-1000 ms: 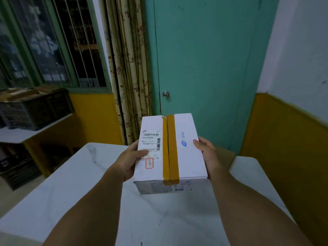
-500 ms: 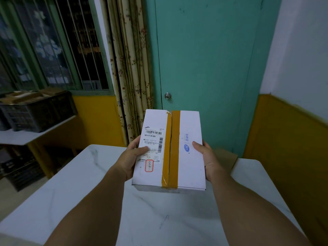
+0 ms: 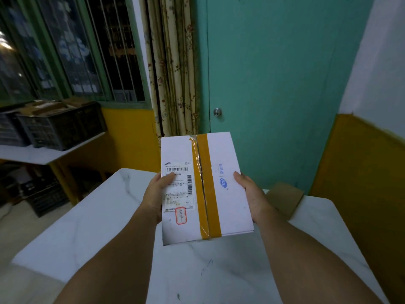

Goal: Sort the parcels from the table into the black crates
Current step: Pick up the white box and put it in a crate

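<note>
A white parcel (image 3: 230, 205) with a yellow tape stripe and a shipping label is held up above the white marble table (image 3: 98, 227), its top face tilted toward me. My left hand (image 3: 154, 194) grips its left edge, thumb on the label. My right hand (image 3: 252, 196) grips its right edge. A black crate (image 3: 61, 126) with brown parcels inside stands on a side table at the left. A second, darker crate (image 3: 8, 130) sits beside it at the frame's left edge.
A brown cardboard box (image 3: 285, 200) lies on the table behind my right hand. A teal door (image 3: 274, 84) and a curtain (image 3: 173, 69) stand beyond the table. More black crates (image 3: 43, 194) sit on the floor under the side table.
The parcel has tipped up so its top face turns toward me, and it has risen slightly. Both hands keep their grip on its sides.
</note>
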Available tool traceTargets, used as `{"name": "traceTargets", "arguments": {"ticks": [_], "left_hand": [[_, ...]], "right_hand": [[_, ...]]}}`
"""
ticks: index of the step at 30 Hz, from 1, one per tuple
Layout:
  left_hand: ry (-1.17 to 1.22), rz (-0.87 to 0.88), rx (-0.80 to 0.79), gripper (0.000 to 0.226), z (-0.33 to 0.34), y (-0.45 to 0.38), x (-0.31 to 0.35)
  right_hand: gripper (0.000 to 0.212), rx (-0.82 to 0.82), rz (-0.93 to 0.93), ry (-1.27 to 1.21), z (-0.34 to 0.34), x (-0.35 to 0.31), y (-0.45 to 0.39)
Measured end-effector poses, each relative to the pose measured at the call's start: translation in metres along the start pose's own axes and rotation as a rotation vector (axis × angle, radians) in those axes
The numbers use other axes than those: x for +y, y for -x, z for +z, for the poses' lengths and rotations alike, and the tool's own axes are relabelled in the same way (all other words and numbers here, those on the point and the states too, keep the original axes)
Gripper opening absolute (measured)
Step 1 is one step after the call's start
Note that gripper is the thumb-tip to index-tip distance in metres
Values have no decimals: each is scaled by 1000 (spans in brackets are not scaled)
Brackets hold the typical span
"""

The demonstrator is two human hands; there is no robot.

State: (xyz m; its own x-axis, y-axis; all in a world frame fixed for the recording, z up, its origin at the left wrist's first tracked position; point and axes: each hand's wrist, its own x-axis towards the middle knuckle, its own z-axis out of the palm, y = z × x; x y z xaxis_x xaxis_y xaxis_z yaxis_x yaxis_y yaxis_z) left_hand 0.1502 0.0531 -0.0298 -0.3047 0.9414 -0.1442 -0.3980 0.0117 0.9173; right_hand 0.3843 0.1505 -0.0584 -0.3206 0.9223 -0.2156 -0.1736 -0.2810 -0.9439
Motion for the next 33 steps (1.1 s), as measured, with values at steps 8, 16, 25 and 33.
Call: {"name": "traceTargets", "arguments": {"ticks": [8,16,25,33], "left_hand": [[234,121,356,48,-53,13,-2],[332,54,451,61,-138,41,9],[-12,303,992,74,-311,74,121],[-327,229,974,41,-492,109,187]], "right_hand": [[43,140,63,-139,67,51,-11],[51,-276,179,-219,181,89,-7],[42,-341,37,-84,339,107,-22],[60,-519,58,43,548,135,-35]]}}
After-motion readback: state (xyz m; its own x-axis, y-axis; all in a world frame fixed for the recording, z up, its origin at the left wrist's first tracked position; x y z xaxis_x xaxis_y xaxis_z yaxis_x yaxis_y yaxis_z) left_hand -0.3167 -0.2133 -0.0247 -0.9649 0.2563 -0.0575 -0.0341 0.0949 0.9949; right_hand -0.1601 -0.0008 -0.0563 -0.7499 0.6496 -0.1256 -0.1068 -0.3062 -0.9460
